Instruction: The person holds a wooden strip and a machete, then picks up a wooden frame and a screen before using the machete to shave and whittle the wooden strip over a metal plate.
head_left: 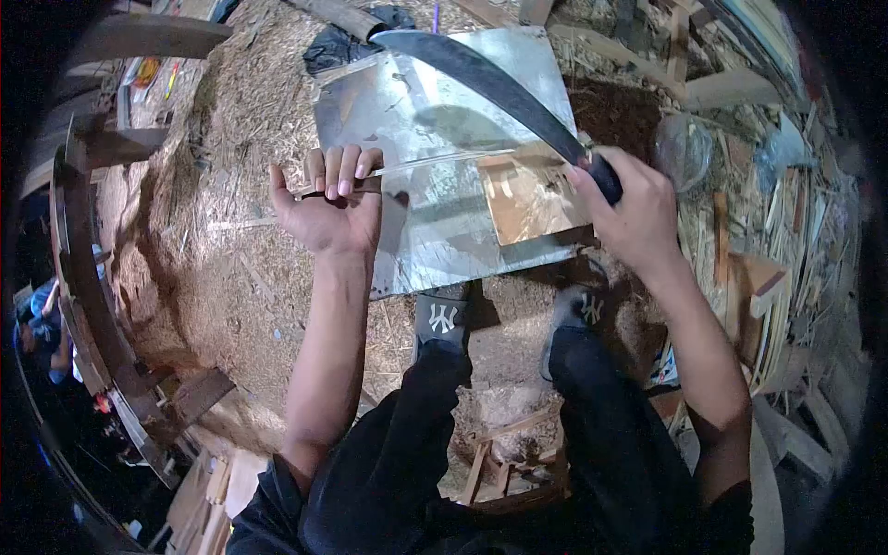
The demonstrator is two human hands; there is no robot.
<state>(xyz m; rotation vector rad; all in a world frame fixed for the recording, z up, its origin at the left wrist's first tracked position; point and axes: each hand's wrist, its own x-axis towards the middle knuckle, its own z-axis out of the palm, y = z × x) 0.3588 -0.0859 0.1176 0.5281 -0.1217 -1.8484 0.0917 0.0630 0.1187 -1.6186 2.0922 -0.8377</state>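
While the right hand (631, 211) is gripping the knife (490, 79) (left hand (333, 211) pinching the strip (444, 159)), a slip is endangering those fingers (342, 171).

The curved blade (490, 83) is dark, dull metal, matt along its flat, and its handle (606, 178), in the right hand (629, 213), looks black and smooth. The thin strip (444, 159), in the left hand (333, 208), is pale and fibrous, wood or bamboo. The metal sheet (435, 245) is bright and glossy, with scuffs. On it lies a wooden board (532, 199), tan and matt. The floor (231, 185) is rough with dry shavings. The trousers (398, 444) are matt black cloth.
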